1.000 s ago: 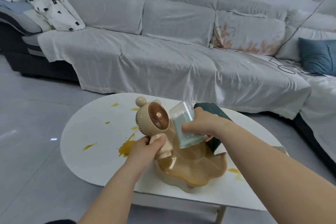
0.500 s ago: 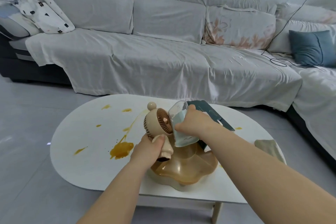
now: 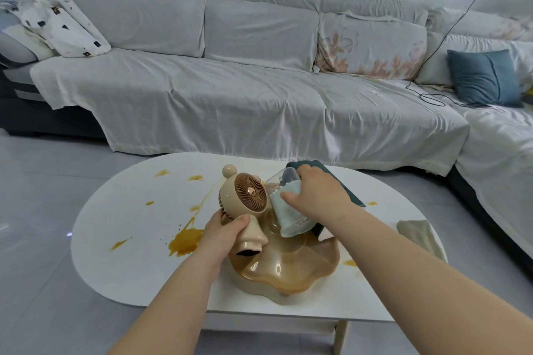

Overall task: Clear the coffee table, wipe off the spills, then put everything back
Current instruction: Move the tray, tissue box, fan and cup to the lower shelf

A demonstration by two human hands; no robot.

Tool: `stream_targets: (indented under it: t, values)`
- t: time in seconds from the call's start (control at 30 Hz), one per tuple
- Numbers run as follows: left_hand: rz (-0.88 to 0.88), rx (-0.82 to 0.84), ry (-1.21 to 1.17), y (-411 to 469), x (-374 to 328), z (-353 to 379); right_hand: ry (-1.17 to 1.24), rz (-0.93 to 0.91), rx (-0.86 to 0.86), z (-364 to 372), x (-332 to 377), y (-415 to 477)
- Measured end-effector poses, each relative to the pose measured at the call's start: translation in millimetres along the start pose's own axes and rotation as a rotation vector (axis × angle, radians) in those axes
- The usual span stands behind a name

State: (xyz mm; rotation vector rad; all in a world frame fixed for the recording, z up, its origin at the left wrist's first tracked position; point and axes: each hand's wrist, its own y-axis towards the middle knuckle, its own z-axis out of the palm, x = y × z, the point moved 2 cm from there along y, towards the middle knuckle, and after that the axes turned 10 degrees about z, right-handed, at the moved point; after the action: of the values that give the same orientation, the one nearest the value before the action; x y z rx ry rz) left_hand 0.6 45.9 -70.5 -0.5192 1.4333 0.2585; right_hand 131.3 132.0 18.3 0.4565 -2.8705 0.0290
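Observation:
A white oval coffee table carries orange spills across its left half. My left hand grips the stem of a beige bear-eared mini fan, lifted and tilted above an amber flower-shaped tray. My right hand holds a clear cup with a pale blue sleeve, tipped on its side over the tray. A dark green book lies behind that hand, partly hidden. A beige cloth lies folded at the table's right end.
A long sofa under a white sheet runs behind the table, with cushions and a black cable on the right. Grey tiled floor surrounds the table. A table leg shows at the near edge.
Both hands stay on the fan and the cup, which have shifted slightly over the tray. My head has tilted, so the table and the beige cloth come more into view.

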Motion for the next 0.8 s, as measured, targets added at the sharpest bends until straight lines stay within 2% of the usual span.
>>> stream_targets:
  t: [0.2, 0.27, 0.33, 0.4, 0.43, 0.5, 0.53, 0.63, 0.8]
  values:
    - [-0.074, 0.010, -0.071, -2.7, 3.4, -3.6, 0.353, -0.149, -0.070, -14.1, -21.7, -4.5]
    - [-0.091, 0.013, -0.077, -3.1, 4.6, -4.0, 0.516, -0.128, -0.150, -16.6, -35.3, -4.3]
    - [-0.098, 0.012, -0.085, -4.0, 5.1, -4.0, 0.685, -0.027, -0.280, -17.5, -54.1, -2.0]
    - [-0.099, 0.007, -0.102, -4.5, 4.3, -5.7, 0.916, 0.168, -0.382, -16.4, -75.7, 2.8]
    - [-0.107, 0.002, -0.116, -3.8, 3.8, -7.4, 1.062, 0.294, -0.371, -14.6, -86.2, 6.2]
    - [-0.140, -0.002, -0.135, -1.8, 2.3, -13.0, 1.290, 0.525, -0.173, -4.5, -104.4, 12.8]
    - [-0.157, -0.002, -0.139, -0.6, 1.8, -16.0, 1.305, 0.587, -0.015, 2.7, -110.4, 14.5]
    - [-0.180, 0.031, -0.145, 2.3, 3.8, -20.3, 1.174, 0.615, 0.391, 24.0, -117.5, 12.3]
    - [-0.198, 0.053, -0.134, 5.6, 9.2, -22.3, 1.170, 0.605, 0.635, 42.1, -124.6, 10.6]
